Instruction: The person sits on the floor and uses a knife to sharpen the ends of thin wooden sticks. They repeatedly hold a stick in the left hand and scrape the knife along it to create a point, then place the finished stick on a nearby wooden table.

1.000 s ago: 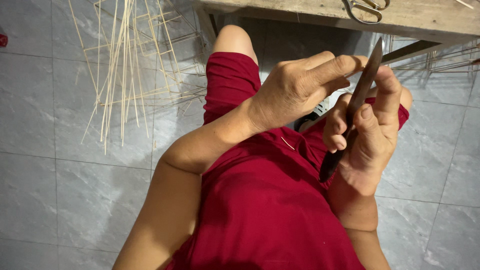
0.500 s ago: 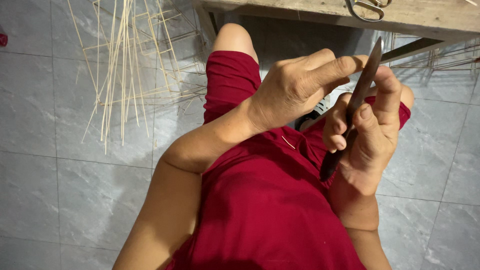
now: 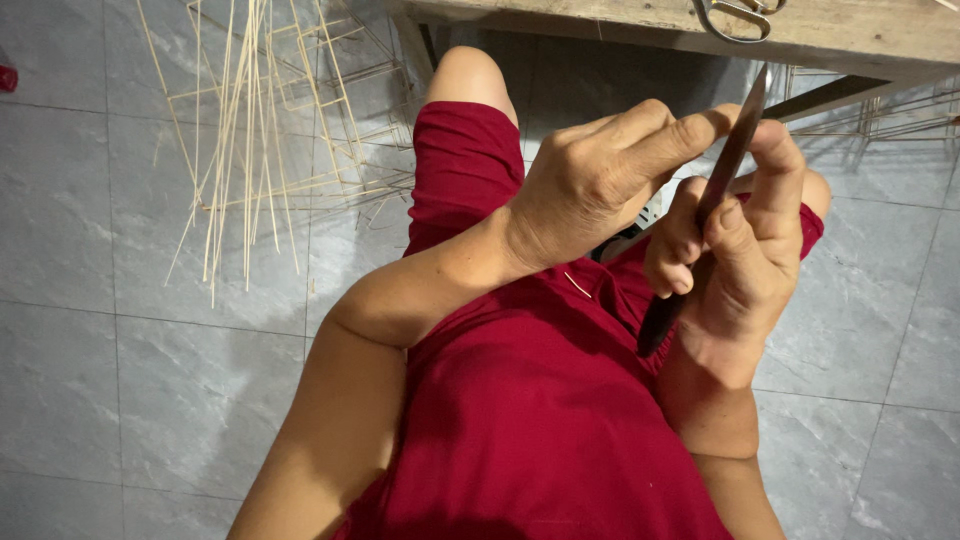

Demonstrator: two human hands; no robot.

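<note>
My right hand (image 3: 735, 245) is closed around a long dark knife (image 3: 735, 140) that points up and away, its dark handle end sticking out below my palm. My left hand (image 3: 600, 175) sits just left of it, fingers curled, with the forefinger stretched out so its tip touches the blade's side. Whether a thin sliver lies between the left fingers and the blade is hidden. Both hands hover above my lap, over red clothing (image 3: 540, 400), with my bare knee (image 3: 468, 75) beyond.
A bundle of thin pale bamboo strips (image 3: 235, 130) and a light stick frame (image 3: 320, 90) lie on the grey tiled floor at the left. A wooden bench edge (image 3: 600, 20) runs along the top, with metal scissors (image 3: 735, 15) on it. More stick frames (image 3: 880, 110) sit at the right.
Almost nothing differs: both hands keep their grip at the knife, and the left forefinger has shifted slightly along the blade.
</note>
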